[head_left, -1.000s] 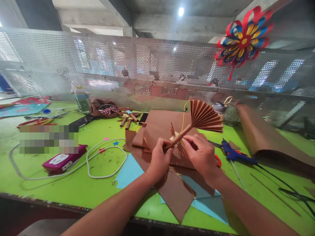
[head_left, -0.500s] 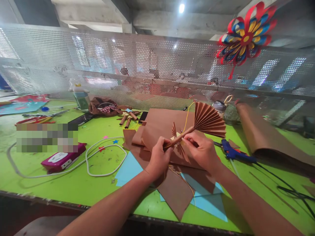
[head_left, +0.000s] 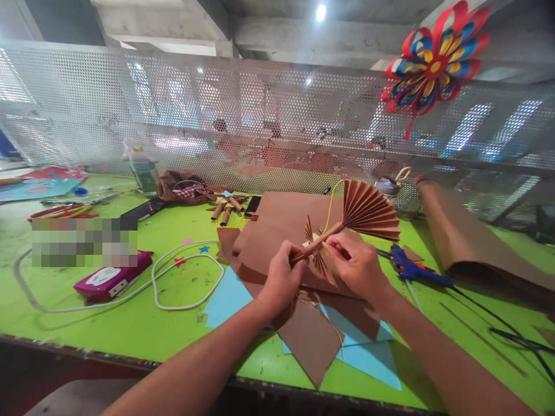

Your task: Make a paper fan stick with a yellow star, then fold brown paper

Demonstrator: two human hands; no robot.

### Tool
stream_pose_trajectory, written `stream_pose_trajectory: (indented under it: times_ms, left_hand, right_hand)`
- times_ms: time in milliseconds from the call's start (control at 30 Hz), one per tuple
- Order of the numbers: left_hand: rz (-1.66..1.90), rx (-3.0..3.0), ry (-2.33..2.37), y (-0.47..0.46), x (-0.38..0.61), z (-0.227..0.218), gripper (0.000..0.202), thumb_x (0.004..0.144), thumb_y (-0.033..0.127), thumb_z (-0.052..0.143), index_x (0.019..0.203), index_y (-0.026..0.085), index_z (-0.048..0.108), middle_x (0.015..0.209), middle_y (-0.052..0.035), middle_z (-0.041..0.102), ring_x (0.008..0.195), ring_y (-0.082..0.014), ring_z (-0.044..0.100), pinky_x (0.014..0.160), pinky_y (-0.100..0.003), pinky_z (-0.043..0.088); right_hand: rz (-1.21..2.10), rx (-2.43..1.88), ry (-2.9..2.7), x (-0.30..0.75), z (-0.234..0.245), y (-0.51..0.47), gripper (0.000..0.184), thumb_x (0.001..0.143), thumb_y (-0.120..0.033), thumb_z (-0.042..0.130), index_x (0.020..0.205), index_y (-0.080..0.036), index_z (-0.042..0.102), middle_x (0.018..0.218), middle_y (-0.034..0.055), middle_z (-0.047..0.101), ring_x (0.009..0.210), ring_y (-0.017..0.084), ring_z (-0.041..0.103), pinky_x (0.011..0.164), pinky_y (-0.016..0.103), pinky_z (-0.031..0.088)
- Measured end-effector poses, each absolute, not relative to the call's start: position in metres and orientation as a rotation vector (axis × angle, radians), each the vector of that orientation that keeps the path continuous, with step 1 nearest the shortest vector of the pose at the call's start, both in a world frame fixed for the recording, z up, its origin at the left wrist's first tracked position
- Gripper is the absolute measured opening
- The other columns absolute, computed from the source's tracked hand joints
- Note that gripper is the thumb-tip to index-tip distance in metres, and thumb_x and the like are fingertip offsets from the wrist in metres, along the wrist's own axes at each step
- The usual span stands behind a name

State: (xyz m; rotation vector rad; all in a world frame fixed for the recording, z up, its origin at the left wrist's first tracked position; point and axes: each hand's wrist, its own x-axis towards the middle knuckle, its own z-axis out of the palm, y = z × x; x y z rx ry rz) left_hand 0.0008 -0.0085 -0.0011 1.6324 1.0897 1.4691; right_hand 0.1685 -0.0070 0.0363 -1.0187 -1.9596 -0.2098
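My left hand (head_left: 282,271) is closed around the lower end of a rolled brown paper tube (head_left: 318,244). A pleated brown paper fan (head_left: 368,211) spreads from the tube's upper right end. Pinched fingers of my right hand (head_left: 358,260) meet the tube near its middle; whether they grip the tube or the yellow string (head_left: 333,202) is hidden. Smaller pleated brown pieces (head_left: 323,268) stick out behind the tube. Under my hands lie brown paper sheets (head_left: 277,219) and light blue paper (head_left: 228,297), with a loop of string trailing below.
A blue glue gun (head_left: 416,268) with a black cord lies at right, near a large brown paper roll (head_left: 468,231). To the left are a purple power strip (head_left: 110,280), its white cable (head_left: 191,306) and small paper stars (head_left: 204,249). A perforated metal screen (head_left: 260,98) stands behind.
Both hands keep nearly the same hold and place. The whole view has shifted only very slightly.
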Motion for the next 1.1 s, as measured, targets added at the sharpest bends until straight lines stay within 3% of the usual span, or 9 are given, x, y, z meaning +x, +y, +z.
stream_pose_trajectory:
  times_ms: [267, 500, 700, 1100]
  left_hand:
    - [1.409, 1.672, 1.032, -0.007, -0.001, 0.001, 0.011, 0.073, 0.019, 0.059, 0.082, 0.018, 0.052, 0.076, 0.0007, 0.056, 0.073, -0.013, 0.051, 0.067, -0.023, 0.037]
    - [1.383, 1.635, 0.89, -0.007, 0.0, -0.003, 0.009, 0.086, 0.026, 0.046, 0.086, 0.017, 0.05, 0.078, -0.0024, 0.058, 0.073, -0.0131, 0.053, 0.069, -0.025, 0.04]
    - [1.476, 1.8, 1.022, -0.009, 0.0, -0.001, 0.007, 0.086, 0.024, 0.047, 0.086, 0.018, 0.05, 0.079, -0.0014, 0.057, 0.072, -0.0121, 0.052, 0.066, -0.023, 0.039]
    - [1.517, 1.785, 1.014, -0.007, 0.002, -0.006, 0.008, 0.082, 0.017, 0.052, 0.089, 0.018, 0.049, 0.085, -0.0022, 0.058, 0.079, -0.0138, 0.056, 0.073, -0.026, 0.043]
  right_hand:
    - [-0.219, -0.977, -1.976, 0.174, 0.038, -0.006, 0.011, 0.085, -0.023, 0.051, 0.079, -0.018, 0.059, 0.066, 0.0009, 0.061, 0.057, 0.011, 0.054, 0.057, 0.024, 0.038]
    - [-0.184, -1.025, -1.912, 0.175, 0.04, -0.005, 0.01, 0.084, -0.024, 0.054, 0.083, -0.018, 0.062, 0.069, 0.0009, 0.065, 0.056, 0.011, 0.056, 0.058, 0.023, 0.042]
    - [-0.192, -1.041, -1.816, 0.172, 0.036, -0.008, 0.015, 0.082, -0.026, 0.057, 0.094, -0.018, 0.064, 0.08, 0.0041, 0.069, 0.067, 0.015, 0.062, 0.065, 0.026, 0.047]
    - [-0.167, -1.032, -1.713, 0.162, 0.033, -0.012, 0.014, 0.082, -0.021, 0.058, 0.093, -0.015, 0.065, 0.077, 0.0051, 0.07, 0.062, 0.014, 0.063, 0.063, 0.026, 0.048]
